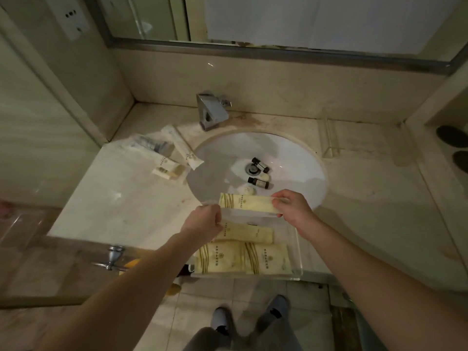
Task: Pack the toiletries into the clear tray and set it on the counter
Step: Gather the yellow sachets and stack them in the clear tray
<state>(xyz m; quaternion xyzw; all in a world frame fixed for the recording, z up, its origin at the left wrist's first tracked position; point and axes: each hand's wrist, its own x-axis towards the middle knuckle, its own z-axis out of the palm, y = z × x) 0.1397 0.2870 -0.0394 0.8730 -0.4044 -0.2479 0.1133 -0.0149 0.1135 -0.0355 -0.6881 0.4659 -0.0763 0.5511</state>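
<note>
The clear tray (297, 259) juts past the counter's front edge below the sink, with three pale yellow packets (240, 257) lying flat in it. My left hand (202, 222) grips the tray's far left corner. My right hand (292, 207) pinches the right end of another yellow packet (247, 202) above the tray's far rim. Two small dark-capped bottles (259, 164) and two pale round soaps (247, 190) lie in the white sink basin (298, 158). Several wrapped toiletries (164, 153) lie on the counter left of the sink.
A chrome faucet (211, 111) stands behind the basin. A second clear holder (329, 138) sits on the counter at the right. A towel bar fitting (114, 255) sticks out below the counter at the left. My feet (249, 317) stand on the tiled floor.
</note>
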